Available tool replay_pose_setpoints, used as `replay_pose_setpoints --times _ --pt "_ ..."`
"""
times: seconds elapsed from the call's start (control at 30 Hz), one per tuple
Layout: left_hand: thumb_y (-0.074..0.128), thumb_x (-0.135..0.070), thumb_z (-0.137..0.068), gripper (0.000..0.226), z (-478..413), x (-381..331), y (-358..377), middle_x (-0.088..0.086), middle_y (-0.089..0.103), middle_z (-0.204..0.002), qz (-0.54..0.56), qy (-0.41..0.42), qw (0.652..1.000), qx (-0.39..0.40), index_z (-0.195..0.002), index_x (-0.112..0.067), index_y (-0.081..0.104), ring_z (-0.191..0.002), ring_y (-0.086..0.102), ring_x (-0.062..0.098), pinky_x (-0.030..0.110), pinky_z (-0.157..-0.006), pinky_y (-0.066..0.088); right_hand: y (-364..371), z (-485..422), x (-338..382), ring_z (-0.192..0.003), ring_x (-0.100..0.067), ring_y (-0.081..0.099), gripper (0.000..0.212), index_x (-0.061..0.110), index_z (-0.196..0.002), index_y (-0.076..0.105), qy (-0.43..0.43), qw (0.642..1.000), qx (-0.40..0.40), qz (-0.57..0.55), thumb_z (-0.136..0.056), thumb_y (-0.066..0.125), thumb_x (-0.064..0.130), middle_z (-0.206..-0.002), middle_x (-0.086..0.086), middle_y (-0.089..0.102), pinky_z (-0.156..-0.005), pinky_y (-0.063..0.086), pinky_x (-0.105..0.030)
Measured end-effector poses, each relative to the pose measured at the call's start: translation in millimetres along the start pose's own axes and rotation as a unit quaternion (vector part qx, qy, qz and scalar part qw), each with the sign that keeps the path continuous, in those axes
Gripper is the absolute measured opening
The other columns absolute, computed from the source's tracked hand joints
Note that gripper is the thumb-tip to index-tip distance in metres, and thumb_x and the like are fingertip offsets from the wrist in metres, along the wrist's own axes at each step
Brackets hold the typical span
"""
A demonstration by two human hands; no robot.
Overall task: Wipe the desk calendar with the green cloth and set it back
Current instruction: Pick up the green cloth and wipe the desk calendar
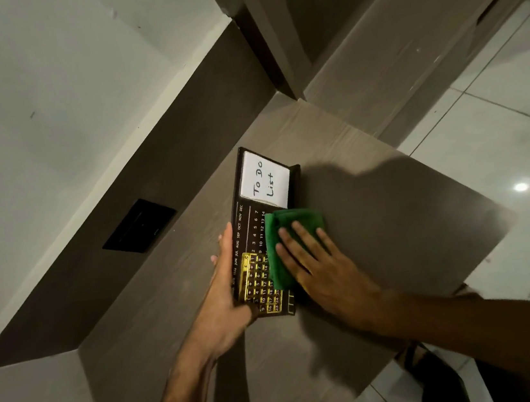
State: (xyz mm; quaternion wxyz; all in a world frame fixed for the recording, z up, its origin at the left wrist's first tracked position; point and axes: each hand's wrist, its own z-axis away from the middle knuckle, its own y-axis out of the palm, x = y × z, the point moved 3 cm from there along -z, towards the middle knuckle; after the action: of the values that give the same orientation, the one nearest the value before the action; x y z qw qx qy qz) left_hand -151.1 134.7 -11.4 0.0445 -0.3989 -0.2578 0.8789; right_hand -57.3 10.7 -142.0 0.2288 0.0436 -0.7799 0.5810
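Note:
A dark brown desk calendar (249, 226) with month names, date numbers, a gold sliding frame and a white "To Do List" notepad lies on the grey wooden desk (394, 217). My left hand (227, 293) grips the calendar along its left edge and lower corner. A folded green cloth (285, 228) rests on the calendar's right side, over part of the numbers. My right hand (315, 258) lies flat on the cloth with its fingers spread, pressing it onto the calendar.
A black wall socket plate (139, 226) sits on the brown back panel to the left. The desk ends at the right, with a white tiled floor (502, 142) beyond. A cupboard panel (373, 61) rises behind the desk.

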Motion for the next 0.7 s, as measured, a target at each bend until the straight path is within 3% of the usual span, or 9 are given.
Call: replay_pose_setpoints --times 0.07,0.13,0.3,0.4,0.57,0.7 --pt "0.078 0.002 -0.074 0.131 0 0 -1 -0.012 -0.013 -0.171 -0.003 -0.003 1.0 -0.002 -0.137 -0.074 -0.007 -0.159 -0.003 0.028 0.076 -0.119 0.015 -10 -17 -22 -0.146 -0.037 -0.001 0.093 0.007 -0.151 0.008 0.007 1.0 -0.001 0.024 -0.08 0.062 0.033 -0.159 -0.018 0.003 -0.113 0.017 -0.061" --pt "0.078 0.003 -0.075 0.131 1 0 -1 -0.012 -0.013 -0.17 -0.01 -0.007 1.0 -0.004 -0.137 -0.074 -0.008 -0.159 -0.005 0.027 0.076 -0.119 0.015 -27 -48 -56 -0.146 -0.039 -0.002 0.097 0.005 -0.152 0.007 0.07 0.996 -0.004 0.051 -0.081 0.066 0.036 -0.16 -0.021 0.003 -0.114 0.017 -0.061" --pt "0.078 0.003 -0.074 0.131 0 0 -1 -0.014 -0.014 -0.17 -0.006 -0.008 1.0 -0.003 -0.138 -0.073 -0.008 -0.159 -0.006 0.025 0.076 -0.12 0.013 -53 -91 -86 -0.146 -0.04 0.0 0.085 0.004 -0.152 0.003 0.168 0.983 -0.005 0.068 -0.087 0.056 0.018 -0.16 -0.022 0.005 -0.113 0.017 -0.061" --pt "0.081 -0.006 -0.071 0.13 1 1 1 -0.013 -0.013 -0.17 0.0 -0.006 1.0 -0.004 -0.137 -0.074 -0.009 -0.16 -0.005 0.025 0.076 -0.12 0.015 -36 -60 -51 -0.146 -0.038 -0.008 0.099 0.005 -0.152 -0.003 0.131 0.99 0.014 0.042 -0.082 0.064 0.026 -0.16 -0.019 -0.005 -0.114 0.014 -0.061" --pt "0.082 -0.019 -0.062 0.13 1 1 1 -0.011 -0.014 -0.171 -0.007 -0.001 1.0 -0.006 -0.137 -0.074 -0.009 -0.16 -0.002 0.026 0.074 -0.12 0.019 0 30 37 -0.146 -0.038 0.004 0.073 0.008 -0.152 0.011 -0.017 1.0 0.008 -0.003 -0.086 0.037 0.026 -0.159 -0.016 0.007 -0.11 0.025 -0.06" --pt "0.08 -0.021 -0.061 0.128 1 1 -1 -0.01 -0.012 -0.171 -0.01 -0.007 1.0 0.001 -0.135 -0.077 -0.009 -0.159 0.002 0.03 0.077 -0.116 0.023 -4 32 28 -0.146 -0.033 0.012 0.07 0.011 -0.152 0.016 -0.079 0.997 0.017 0.001 -0.089 0.042 0.028 -0.159 -0.012 0.017 -0.113 0.022 -0.055"
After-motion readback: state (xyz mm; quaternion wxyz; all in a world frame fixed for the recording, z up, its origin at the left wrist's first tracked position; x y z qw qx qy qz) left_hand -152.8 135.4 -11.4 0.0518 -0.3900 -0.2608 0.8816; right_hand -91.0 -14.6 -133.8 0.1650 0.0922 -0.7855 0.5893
